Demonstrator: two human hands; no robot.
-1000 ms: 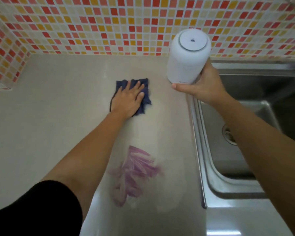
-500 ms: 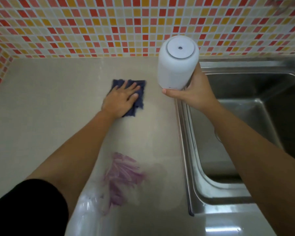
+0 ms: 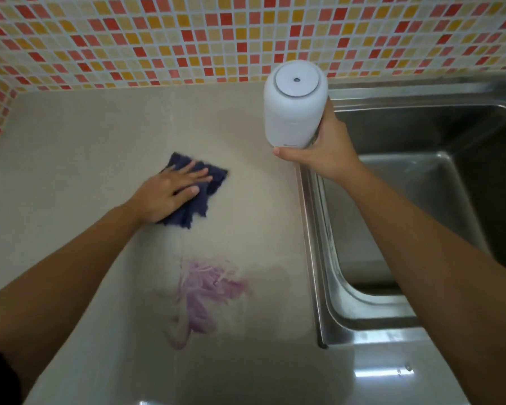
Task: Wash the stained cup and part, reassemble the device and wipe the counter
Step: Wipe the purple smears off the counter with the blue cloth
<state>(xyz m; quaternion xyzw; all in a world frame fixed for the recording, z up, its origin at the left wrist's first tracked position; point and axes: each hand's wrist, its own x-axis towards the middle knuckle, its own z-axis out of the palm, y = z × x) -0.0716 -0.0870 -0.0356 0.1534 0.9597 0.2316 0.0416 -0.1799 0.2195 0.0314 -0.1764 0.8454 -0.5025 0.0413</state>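
The dark blue cloth (image 3: 214,178) is coming toward the person across the counter (image 3: 70,159), away from the back wall where it was lying a second ago. It is now sitting noticeably nearer the purple stain (image 3: 208,287), though a strip of bare counter is still separating the two. The left hand (image 3: 170,194) is pressing it flat, palm down with fingers straight and close together, and those fingers are now pointing rightward rather than toward the wall. The stain itself is looking unchanged, smeared in streaks near the front of the counter, so the wiping is only just approaching the part that matters.

The right hand (image 3: 330,159) is keeping the white device (image 3: 292,118) lifted clear of the surface, fingers and thumb wrapping its lower end, above the counter's edge beside the steel sink (image 3: 313,244). The device is appearing closed and whole, which suggests the washing and reassembly are done and the wipe is the last step.

The mosaic tile wall (image 3: 158,39) is running behind everything.
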